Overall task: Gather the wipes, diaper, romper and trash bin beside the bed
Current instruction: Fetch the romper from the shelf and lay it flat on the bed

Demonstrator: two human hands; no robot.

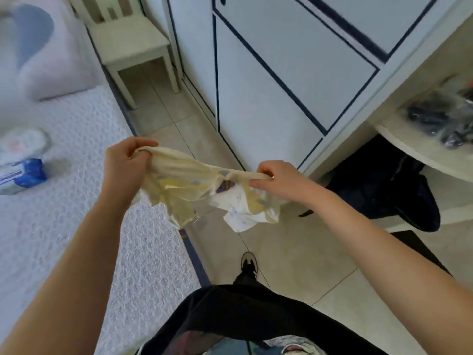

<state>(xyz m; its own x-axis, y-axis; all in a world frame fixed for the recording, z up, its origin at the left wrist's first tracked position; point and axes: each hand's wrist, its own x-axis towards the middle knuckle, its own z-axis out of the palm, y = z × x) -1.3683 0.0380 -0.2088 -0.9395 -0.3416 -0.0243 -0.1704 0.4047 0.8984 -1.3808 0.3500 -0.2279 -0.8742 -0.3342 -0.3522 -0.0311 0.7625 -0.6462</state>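
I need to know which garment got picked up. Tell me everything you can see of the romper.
The romper is small, of thin, soft-looking pale yellow fabric with a white panel bearing tiny coloured prints and a dark purple patch near the middle. It is held in the air, stretched by its top edge between the left hand and the right hand, the rest hanging crumpled below. It hangs over the bed's edge and the tiled floor, touching only the hands.

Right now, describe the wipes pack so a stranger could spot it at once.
Look at the white bed on the left. Near its left edge lies the wipes pack, next to a white diaper. Its bright blue end sets it apart.
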